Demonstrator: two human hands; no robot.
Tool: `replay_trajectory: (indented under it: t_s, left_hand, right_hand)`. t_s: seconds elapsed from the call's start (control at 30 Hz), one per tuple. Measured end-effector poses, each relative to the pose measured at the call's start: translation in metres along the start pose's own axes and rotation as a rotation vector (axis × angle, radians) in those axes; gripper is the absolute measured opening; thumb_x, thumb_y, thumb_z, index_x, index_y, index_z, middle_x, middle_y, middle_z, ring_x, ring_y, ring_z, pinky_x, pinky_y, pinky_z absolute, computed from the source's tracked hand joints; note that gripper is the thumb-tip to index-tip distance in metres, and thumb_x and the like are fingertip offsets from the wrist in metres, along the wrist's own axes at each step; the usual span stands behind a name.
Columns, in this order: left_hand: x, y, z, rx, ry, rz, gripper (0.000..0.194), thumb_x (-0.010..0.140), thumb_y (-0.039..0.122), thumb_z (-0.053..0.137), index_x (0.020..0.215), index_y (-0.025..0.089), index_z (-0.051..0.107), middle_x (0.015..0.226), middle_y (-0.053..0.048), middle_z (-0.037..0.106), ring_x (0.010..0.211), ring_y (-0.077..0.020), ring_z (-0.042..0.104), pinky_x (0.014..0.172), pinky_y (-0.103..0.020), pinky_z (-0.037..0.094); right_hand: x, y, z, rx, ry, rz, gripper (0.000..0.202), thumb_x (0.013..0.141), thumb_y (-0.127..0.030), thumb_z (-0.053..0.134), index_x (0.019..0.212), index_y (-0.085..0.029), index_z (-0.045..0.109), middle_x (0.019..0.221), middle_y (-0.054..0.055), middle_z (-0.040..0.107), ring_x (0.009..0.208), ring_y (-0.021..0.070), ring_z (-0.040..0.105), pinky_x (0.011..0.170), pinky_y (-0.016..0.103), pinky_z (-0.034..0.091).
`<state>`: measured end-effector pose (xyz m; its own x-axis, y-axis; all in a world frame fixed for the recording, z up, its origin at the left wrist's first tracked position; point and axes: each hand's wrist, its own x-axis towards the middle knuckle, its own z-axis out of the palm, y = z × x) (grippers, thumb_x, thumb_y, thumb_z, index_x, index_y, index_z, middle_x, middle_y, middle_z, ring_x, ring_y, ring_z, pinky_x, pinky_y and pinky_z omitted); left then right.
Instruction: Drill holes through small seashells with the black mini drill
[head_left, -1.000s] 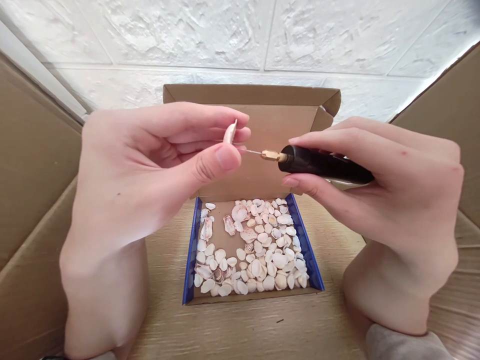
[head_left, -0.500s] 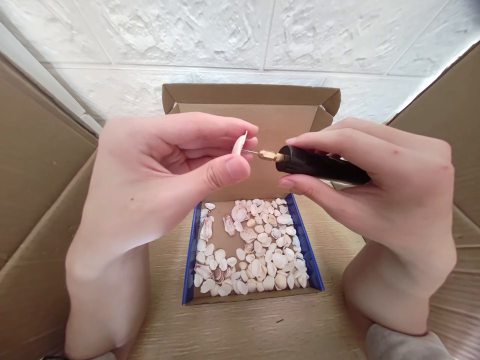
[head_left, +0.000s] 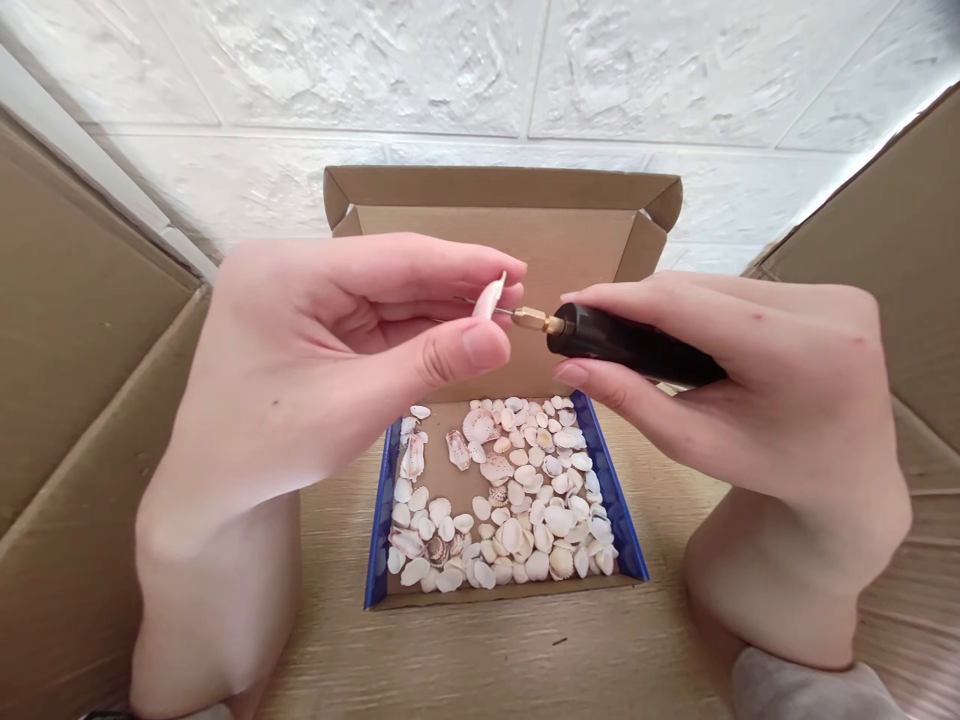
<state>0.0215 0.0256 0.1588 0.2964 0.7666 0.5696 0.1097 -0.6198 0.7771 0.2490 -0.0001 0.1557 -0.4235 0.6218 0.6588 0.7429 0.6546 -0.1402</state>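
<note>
Between thumb and fingers, my left hand pinches a pale pink seashell on edge. My right hand grips a black hand drill with a brass chuck. From the chuck a thin bit runs through the shell, and its tip shows on the far side, near my left fingers. Both hands hover above an open cardboard box with blue sides. Many small white, cream and brownish seashells lie in it.
The box's raised lid stands behind my hands. Cardboard panels rise at left and right. A white textured brick wall is at the back. A small dark sliver lies on the wooden table.
The bit has gone through the shell; its tip now sticks out on the left. The drill has moved left and slightly down, and my left hand has shifted slightly right.
</note>
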Motion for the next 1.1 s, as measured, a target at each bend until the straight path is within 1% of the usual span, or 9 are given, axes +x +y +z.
replay_trajectory:
  t_s: [0.17, 0.3, 0.53, 0.63, 0.73, 0.8, 0.9, 0.97, 1.1]
  left_hand:
    - [0.0041, -0.0027, -0.0094, 0.062, -0.011, 0.049, 0.026, 0.080, 0.021, 0.078, 0.106, 0.021, 0.076, 0.101, 0.000, 0.077, 0.093, -0.0208, 0.075, 0.086, -0.035, 0.067]
    - [0.0046, -0.0030, -0.0095, 0.099, -0.003, 0.055, 0.025, 0.080, 0.022, 0.079, 0.104, 0.024, 0.076, 0.101, 0.002, 0.077, 0.092, -0.0221, 0.075, 0.084, -0.040, 0.068]
    - [0.0047, -0.0033, -0.0082, 0.114, -0.009, 0.017, 0.030, 0.077, 0.018, 0.080, 0.105, 0.026, 0.076, 0.101, 0.005, 0.076, 0.094, -0.0233, 0.075, 0.089, -0.043, 0.067]
    - [0.0046, -0.0039, -0.0087, 0.101, -0.003, 0.015, 0.030, 0.076, 0.018, 0.081, 0.104, 0.027, 0.077, 0.100, 0.004, 0.077, 0.094, -0.0259, 0.075, 0.089, -0.044, 0.066]
    - [0.0044, -0.0035, -0.0086, 0.098, -0.003, 0.039, 0.026, 0.079, 0.022, 0.079, 0.104, 0.026, 0.078, 0.102, 0.001, 0.077, 0.094, -0.0261, 0.075, 0.084, -0.040, 0.067]
    - [0.0044, -0.0033, -0.0084, 0.102, -0.010, 0.041, 0.025, 0.080, 0.024, 0.078, 0.105, 0.026, 0.078, 0.102, 0.001, 0.077, 0.094, -0.0255, 0.075, 0.083, -0.038, 0.067]
    - [0.0045, -0.0034, -0.0087, 0.108, -0.016, 0.039, 0.025, 0.080, 0.024, 0.079, 0.104, 0.029, 0.077, 0.102, 0.003, 0.077, 0.094, -0.0254, 0.075, 0.083, -0.040, 0.068]
    - [0.0044, -0.0035, -0.0092, 0.105, -0.022, 0.042, 0.026, 0.080, 0.023, 0.079, 0.105, 0.030, 0.077, 0.102, 0.003, 0.077, 0.094, -0.0255, 0.075, 0.082, -0.040, 0.068]
    - [0.0038, -0.0040, -0.0096, 0.081, -0.020, 0.045, 0.026, 0.080, 0.022, 0.078, 0.106, 0.027, 0.078, 0.102, 0.001, 0.077, 0.095, -0.0261, 0.075, 0.083, -0.038, 0.067]
  right_hand:
    - [-0.0007, 0.0033, -0.0015, -0.023, 0.013, 0.029, 0.014, 0.089, -0.031, 0.066, 0.103, -0.027, 0.069, 0.088, -0.001, 0.073, 0.074, 0.0158, 0.068, 0.062, 0.030, 0.049]
    - [-0.0005, 0.0059, -0.0005, -0.025, 0.051, 0.052, 0.017, 0.090, -0.031, 0.065, 0.105, -0.025, 0.070, 0.090, 0.001, 0.073, 0.074, 0.0161, 0.067, 0.062, 0.031, 0.049]
    - [0.0010, 0.0035, 0.0007, -0.039, 0.110, 0.077, 0.022, 0.091, -0.031, 0.064, 0.111, -0.031, 0.071, 0.093, 0.001, 0.071, 0.077, 0.0168, 0.066, 0.063, 0.032, 0.050]
    - [0.0013, 0.0025, -0.0001, -0.042, 0.068, 0.108, 0.025, 0.092, -0.031, 0.063, 0.116, -0.033, 0.069, 0.097, 0.001, 0.071, 0.080, 0.0190, 0.067, 0.066, 0.034, 0.051]
    - [0.0010, 0.0029, -0.0005, -0.029, 0.038, 0.120, 0.028, 0.091, -0.030, 0.063, 0.118, -0.032, 0.069, 0.099, 0.003, 0.071, 0.081, 0.0200, 0.067, 0.068, 0.035, 0.052]
    - [0.0005, 0.0033, -0.0004, -0.033, 0.035, 0.111, 0.029, 0.091, -0.031, 0.063, 0.119, -0.032, 0.068, 0.096, 0.003, 0.071, 0.079, 0.0201, 0.067, 0.067, 0.035, 0.052]
    - [0.0000, 0.0029, 0.0000, -0.036, 0.018, 0.094, 0.030, 0.091, -0.034, 0.063, 0.121, -0.032, 0.066, 0.091, 0.001, 0.072, 0.079, 0.0203, 0.068, 0.068, 0.034, 0.053]
    - [0.0003, 0.0020, 0.0000, -0.039, -0.007, 0.095, 0.027, 0.092, -0.036, 0.062, 0.117, -0.031, 0.065, 0.091, 0.000, 0.073, 0.079, 0.0191, 0.069, 0.067, 0.033, 0.053]
    - [0.0015, 0.0023, 0.0001, -0.050, -0.061, 0.111, 0.022, 0.091, -0.039, 0.062, 0.111, -0.029, 0.062, 0.090, -0.001, 0.072, 0.075, 0.0172, 0.068, 0.065, 0.031, 0.053]
